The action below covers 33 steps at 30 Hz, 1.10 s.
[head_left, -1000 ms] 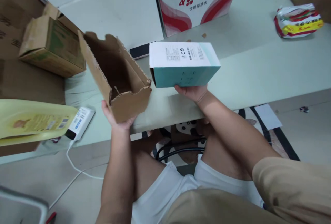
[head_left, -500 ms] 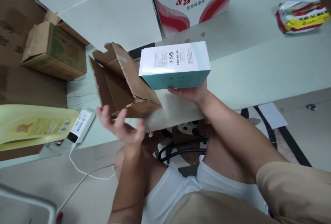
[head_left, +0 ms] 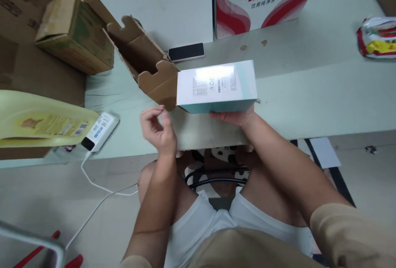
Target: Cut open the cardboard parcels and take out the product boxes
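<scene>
My right hand (head_left: 235,116) grips a white and teal carton (head_left: 216,84) from below and near its right end, its printed white face turned up. At the carton's left end stands an open brown cardboard box (head_left: 161,84), flaps raised and tilted. The two meet or overlap there; I cannot tell whether the carton touches the box. My left hand (head_left: 159,132) is just below the box's near flap, fingers loosely curled and thumb apart, with nothing visible in it. Behind the carton lies a dark flat phone-like device (head_left: 186,52).
A yellow bottle (head_left: 46,119) lies at the left beside a white device with a cable (head_left: 101,132). Brown boxes (head_left: 76,37) stand behind it. At the back are a white box (head_left: 161,4) and a red-and-white water carton (head_left: 260,8). A food packet (head_left: 377,37) lies far right.
The cardboard box has swung away from me, its near flap now facing my left hand. My left hand's fingers have drawn in from spread. The camera view has shifted; the carton stays in my right hand.
</scene>
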Tool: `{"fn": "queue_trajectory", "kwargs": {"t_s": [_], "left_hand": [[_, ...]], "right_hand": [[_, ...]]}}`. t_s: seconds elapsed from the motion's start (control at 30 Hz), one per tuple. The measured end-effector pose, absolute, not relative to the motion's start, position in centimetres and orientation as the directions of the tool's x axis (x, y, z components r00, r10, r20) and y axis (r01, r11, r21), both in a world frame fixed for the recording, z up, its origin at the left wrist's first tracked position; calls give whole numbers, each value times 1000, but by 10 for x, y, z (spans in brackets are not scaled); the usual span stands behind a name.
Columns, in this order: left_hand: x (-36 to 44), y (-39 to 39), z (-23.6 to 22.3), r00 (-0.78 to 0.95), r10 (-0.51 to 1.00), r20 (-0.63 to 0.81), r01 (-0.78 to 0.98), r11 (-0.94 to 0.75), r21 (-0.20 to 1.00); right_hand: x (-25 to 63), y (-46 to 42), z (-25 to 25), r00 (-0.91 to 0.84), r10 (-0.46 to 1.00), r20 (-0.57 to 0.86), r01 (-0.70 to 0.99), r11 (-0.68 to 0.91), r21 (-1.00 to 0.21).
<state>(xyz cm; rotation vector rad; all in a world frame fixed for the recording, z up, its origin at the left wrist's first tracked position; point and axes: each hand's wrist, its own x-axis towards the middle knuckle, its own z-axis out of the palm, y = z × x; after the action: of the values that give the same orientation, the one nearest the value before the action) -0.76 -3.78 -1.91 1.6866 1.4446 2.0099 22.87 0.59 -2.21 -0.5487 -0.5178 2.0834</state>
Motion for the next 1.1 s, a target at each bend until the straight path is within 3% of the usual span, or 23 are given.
{"fn": "queue_trajectory", "kwargs": {"t_s": [0.1, 0.2, 0.37, 0.47, 0.57, 0.67, 0.77, 0.83, 0.9, 0.97, 1.1], "left_hand": [[6, -46, -32, -112, 906, 408, 77, -401, 913], [2, -46, -43, 27, 929, 369, -71, -366, 928], [-24, -40, -44, 159, 825, 542, 134, -562, 816], [-30, -42, -41, 88, 837, 541, 242, -544, 803], [-30, -44, -42, -104, 878, 467, 175, -446, 878], [-29, -45, -47, -248, 906, 342, 96, -328, 940], [-24, -47, -51, -312, 926, 212, -25, -231, 973], [-20, -50, -52, -320, 936, 148, -88, -185, 979], [-16, -55, -52, -295, 943, 152, -75, -182, 981], [-12, -65, -50, -241, 945, 222, -29, -236, 971], [3, -93, -40, -80, 933, 352, -32, -355, 934]], "right_hand": [[225, 4, -25, -488, 832, -265, -562, -532, -633], [218, 2, -29, -368, 836, -406, -446, -542, -712], [210, 1, -30, -275, 803, -529, -335, -595, -730], [208, 0, -29, -262, 806, -531, -260, -588, -766], [211, -3, -31, -151, 877, -455, -92, -471, -877], [220, -10, -31, -35, 985, -169, 195, -159, -968], [222, -26, -26, -119, 979, 165, 433, 200, -879], [215, -40, -23, -240, 938, 250, 507, 341, -791], [204, -56, -24, -262, 940, 220, 547, 332, -768], [194, -73, -26, -170, 973, 155, 526, 222, -821], [187, -112, -24, -24, 999, 31, 208, 35, -977]]}}
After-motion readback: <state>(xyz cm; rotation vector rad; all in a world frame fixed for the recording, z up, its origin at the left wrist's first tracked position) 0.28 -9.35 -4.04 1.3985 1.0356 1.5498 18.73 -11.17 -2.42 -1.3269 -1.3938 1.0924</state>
